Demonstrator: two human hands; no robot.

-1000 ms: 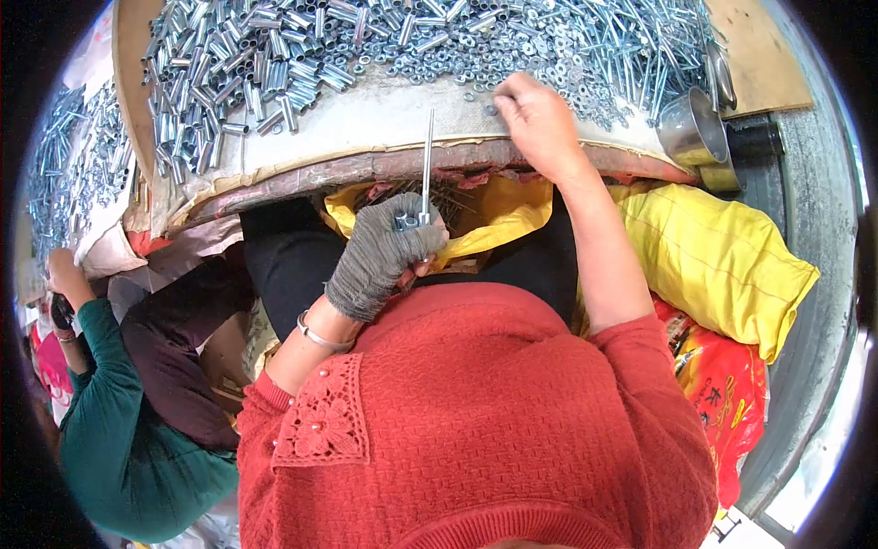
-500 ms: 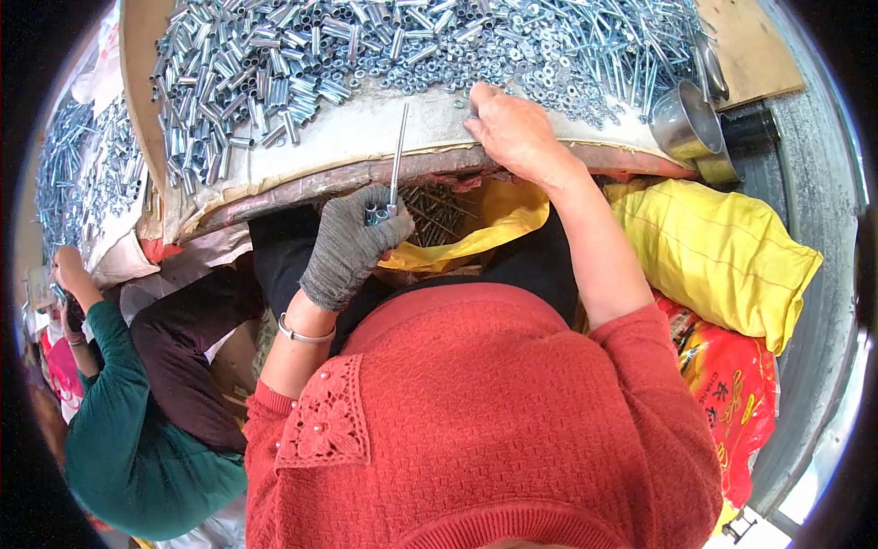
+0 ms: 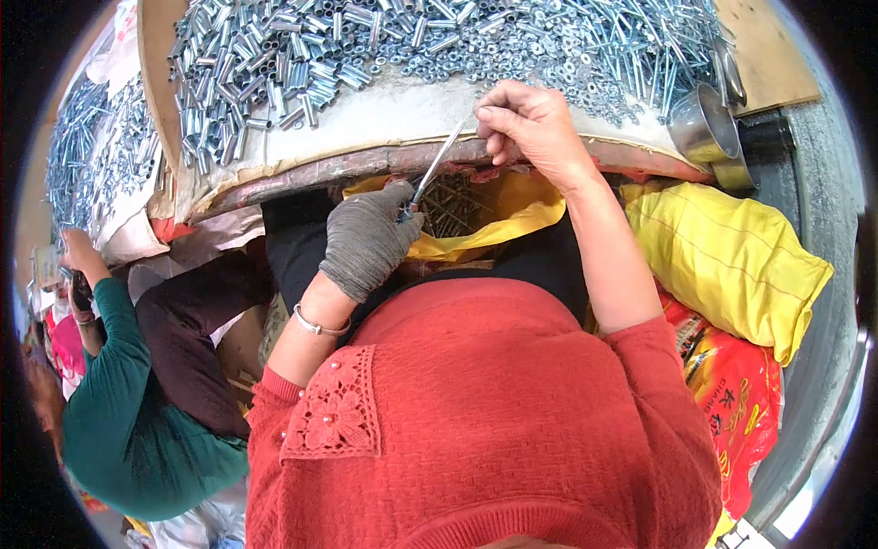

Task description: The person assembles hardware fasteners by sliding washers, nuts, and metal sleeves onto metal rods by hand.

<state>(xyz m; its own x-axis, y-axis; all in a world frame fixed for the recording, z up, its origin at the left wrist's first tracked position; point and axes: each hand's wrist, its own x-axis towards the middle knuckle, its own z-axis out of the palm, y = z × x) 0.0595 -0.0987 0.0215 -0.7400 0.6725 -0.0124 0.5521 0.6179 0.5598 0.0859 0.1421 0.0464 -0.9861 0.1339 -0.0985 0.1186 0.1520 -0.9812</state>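
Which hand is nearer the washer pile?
Right. The right hand is just on the near side of the washer pile; the gloved left hand is farther, by the open yellow sack.

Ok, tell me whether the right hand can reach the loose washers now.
Probably yes: the washers lie just beyond the right hand, with nothing visible blocking the way, though that hand is near the tip of the metal rod the left hand holds.
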